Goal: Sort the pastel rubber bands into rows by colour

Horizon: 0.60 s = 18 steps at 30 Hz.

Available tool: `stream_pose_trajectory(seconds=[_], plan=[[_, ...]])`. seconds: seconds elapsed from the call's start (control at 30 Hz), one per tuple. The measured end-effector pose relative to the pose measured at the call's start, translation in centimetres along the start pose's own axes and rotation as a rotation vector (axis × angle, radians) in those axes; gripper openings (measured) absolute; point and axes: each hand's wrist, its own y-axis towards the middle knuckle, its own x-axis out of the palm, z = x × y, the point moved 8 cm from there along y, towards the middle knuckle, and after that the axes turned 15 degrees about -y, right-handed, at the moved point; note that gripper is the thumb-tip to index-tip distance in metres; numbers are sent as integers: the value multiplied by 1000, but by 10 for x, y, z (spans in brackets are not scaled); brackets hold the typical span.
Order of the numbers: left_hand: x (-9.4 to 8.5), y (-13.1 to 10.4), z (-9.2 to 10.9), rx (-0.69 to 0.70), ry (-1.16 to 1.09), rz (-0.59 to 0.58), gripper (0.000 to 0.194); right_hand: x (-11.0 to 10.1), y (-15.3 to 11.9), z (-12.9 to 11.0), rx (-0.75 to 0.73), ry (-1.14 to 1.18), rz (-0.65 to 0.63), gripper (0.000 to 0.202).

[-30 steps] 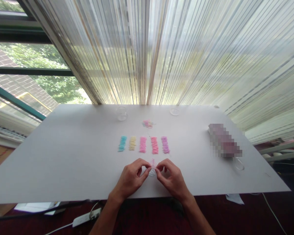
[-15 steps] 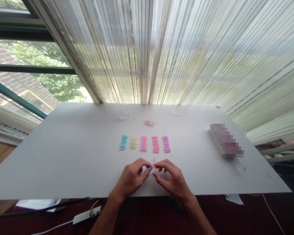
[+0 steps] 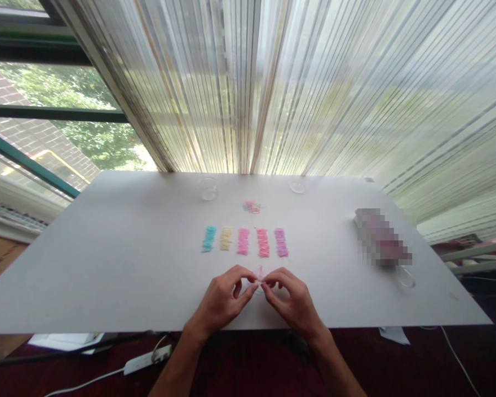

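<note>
Left hand: left hand (image 3: 227,291) over the table near its front edge, thumb and forefinger bent into a pinch, tips close; too small to tell if anything is gripped.
Right hand: right hand (image 3: 290,292) mirrors it, thumb and forefinger tips nearly together, just beside the left fingertips; grip on anything can't be told either.
Small pink piece: pink piece (image 3: 260,271) at and just beyond the fingertips, between the hands; fine detail blurred. Pale thin bits show just below the tips, partly hidden.
Colour rows: five short rows side by side, beyond the hands, apart from each other. Left to right: blue row (image 3: 209,239), yellow row (image 3: 226,239), pink row (image 3: 243,241), coral row (image 3: 263,243), purple row (image 3: 281,242).
Mixed pile: loose multicolour pile (image 3: 253,207) behind the rows, roughly centred.
Clear items: clear cup (image 3: 209,189) back left of pile, clear lid (image 3: 297,187) back right, both near far edge.
Right side: pixelated object (image 3: 380,237), contents unreadable, pale strap (image 3: 406,277) at its near end.
Surface: white table (image 3: 128,264), striped curtain (image 3: 248,88) behind.
Below: white power strip (image 3: 146,360) lower left.
</note>
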Motion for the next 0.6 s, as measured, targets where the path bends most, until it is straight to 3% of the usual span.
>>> stream_pose_trajectory(seconds=[0.23,0.6], plan=[[6,-1,-1,-5,-31,-44,16,-2,1,-2,-7,1,10,9],[1,0,6,62,-8,-2,11,-2,-2,-4,-2,35,-12,11]])
